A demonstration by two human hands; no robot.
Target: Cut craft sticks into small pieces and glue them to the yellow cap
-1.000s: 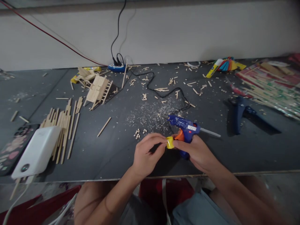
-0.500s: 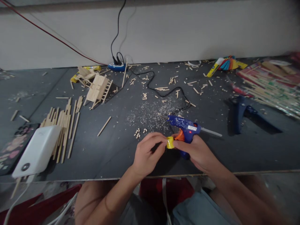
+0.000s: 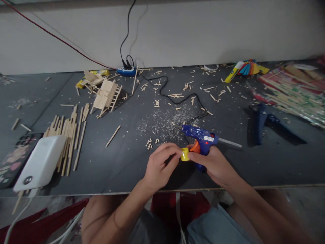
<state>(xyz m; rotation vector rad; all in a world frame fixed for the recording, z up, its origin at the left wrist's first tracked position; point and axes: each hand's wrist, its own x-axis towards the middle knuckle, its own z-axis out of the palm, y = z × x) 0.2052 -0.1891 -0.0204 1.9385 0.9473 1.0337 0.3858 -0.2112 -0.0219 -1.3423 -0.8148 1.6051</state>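
A small shiny yellow cylinder-shaped piece [image 3: 185,154] is pinched between both hands near the table's front edge; its exact kind does not show. My left hand [image 3: 162,164] grips it from the left with thumb and fingertips. On its other side, my right hand [image 3: 215,164] has the thumb against it, the other fingers mostly hidden. Right behind that hand is a blue glue gun [image 3: 198,133] with an orange trigger and a lit red light. Its nozzle points left, and a glue stick sticks out of its back end. Whether my right fingers touch its handle, I cannot tell.
Left stand a small wooden stick model [image 3: 105,95], loose sticks [image 3: 68,142], a white power bank [image 3: 40,162] and a phone [image 3: 17,159]. A dark blue hand tool [image 3: 274,123] and bagged sticks [image 3: 297,91] lie right. The black cord [image 3: 182,101] winds to a blue socket [image 3: 127,71].
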